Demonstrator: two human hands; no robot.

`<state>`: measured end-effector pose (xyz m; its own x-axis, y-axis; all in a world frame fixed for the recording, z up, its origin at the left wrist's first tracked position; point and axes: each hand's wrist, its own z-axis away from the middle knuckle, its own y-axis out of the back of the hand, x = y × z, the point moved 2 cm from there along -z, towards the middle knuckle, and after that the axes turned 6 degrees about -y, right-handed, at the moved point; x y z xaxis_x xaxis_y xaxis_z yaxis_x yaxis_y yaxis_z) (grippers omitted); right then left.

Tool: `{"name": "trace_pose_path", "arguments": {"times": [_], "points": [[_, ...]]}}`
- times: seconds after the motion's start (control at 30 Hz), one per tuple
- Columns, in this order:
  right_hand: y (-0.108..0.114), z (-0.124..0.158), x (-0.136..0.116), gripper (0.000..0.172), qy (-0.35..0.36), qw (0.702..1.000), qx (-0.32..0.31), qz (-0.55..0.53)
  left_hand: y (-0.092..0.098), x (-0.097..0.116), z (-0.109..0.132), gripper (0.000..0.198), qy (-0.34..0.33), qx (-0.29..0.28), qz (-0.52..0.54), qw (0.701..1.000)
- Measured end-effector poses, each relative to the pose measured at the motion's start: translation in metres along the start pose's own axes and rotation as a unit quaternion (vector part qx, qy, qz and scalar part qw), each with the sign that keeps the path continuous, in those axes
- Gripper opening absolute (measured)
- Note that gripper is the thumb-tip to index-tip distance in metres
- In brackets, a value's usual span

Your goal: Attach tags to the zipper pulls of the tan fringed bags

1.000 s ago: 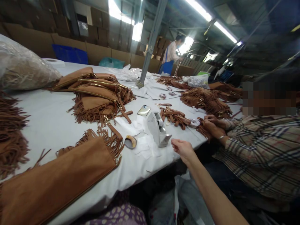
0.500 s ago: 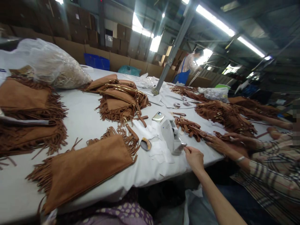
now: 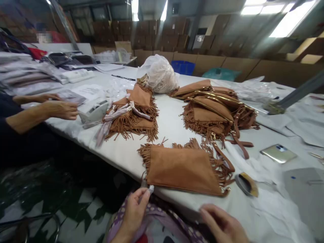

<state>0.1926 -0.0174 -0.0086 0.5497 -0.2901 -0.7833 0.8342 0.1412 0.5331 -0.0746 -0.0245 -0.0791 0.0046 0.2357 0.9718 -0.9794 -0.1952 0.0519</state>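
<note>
A brown suede bag (image 3: 181,168) with fringed sides lies flat at the table's near edge. My left hand (image 3: 135,211) is just below its left corner, thumb and fingers pinched on a small whitish wrapped piece (image 3: 151,189). My right hand (image 3: 224,224) is apart from the bag, below its right end. Its fingers are curled toward the thumb and slightly blurred, so anything between them is not visible. Beyond the bag's right corner lies a roll of tape (image 3: 246,185). A grey tape dispenser (image 3: 303,189) stands at the far right.
Brown fringed bags with gold zippers (image 3: 210,108) are piled behind, and more fringed bags (image 3: 136,114) lie to the left. A phone (image 3: 278,153) rests at right. At far left, a co-worker's hands (image 3: 60,108) are beside another tape dispenser (image 3: 93,109). A metal post (image 3: 301,91) rises at right.
The view has swung left, bringing the left co-worker into sight. My right hand has left the tape dispenser and come back near the bag. My left hand now shows.
</note>
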Motion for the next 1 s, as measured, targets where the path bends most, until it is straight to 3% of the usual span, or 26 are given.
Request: {"name": "trace_pose_path", "arguments": {"times": [0.1, 0.23, 0.5, 0.67, 0.77, 0.87, 0.93, 1.0], "points": [[-0.074, -0.012, -0.06, 0.035, 0.049, 0.99, -0.114, -0.064, 0.003, 0.006, 0.004, 0.034, -0.086, -0.014, -0.081, 0.993], [-0.116, -0.029, -0.076, 0.036, 0.065, 0.982, -0.156, -0.079, 0.007, 0.004, 0.003, 0.025, -0.132, -0.024, -0.149, 0.98], [-0.131, -0.043, -0.061, 0.041, -0.019, 0.995, -0.096, -0.018, 0.009, 0.004, 0.003, 0.022, -0.138, -0.041, -0.125, 0.982], [-0.14, -0.041, -0.057, 0.043, -0.046, 0.977, -0.162, -0.128, 0.005, -0.001, 0.004, 0.03, -0.1, -0.051, -0.05, 0.992], [-0.145, -0.04, -0.055, 0.04, -0.071, 0.973, -0.141, -0.169, 0.005, -0.004, 0.006, 0.031, -0.079, 0.001, -0.083, 0.993], [-0.148, -0.039, -0.055, 0.041, -0.081, 0.974, -0.124, -0.17, 0.009, 0.0, 0.008, 0.037, -0.116, 0.049, -0.126, 0.984], [-0.148, -0.039, -0.056, 0.042, -0.078, 0.974, -0.126, -0.169, 0.01, 0.006, 0.009, 0.033, -0.16, 0.033, -0.14, 0.977], [-0.146, -0.039, -0.057, 0.043, -0.067, 0.976, -0.128, -0.162, 0.011, 0.011, 0.008, 0.024, -0.161, 0.019, -0.148, 0.976]]}}
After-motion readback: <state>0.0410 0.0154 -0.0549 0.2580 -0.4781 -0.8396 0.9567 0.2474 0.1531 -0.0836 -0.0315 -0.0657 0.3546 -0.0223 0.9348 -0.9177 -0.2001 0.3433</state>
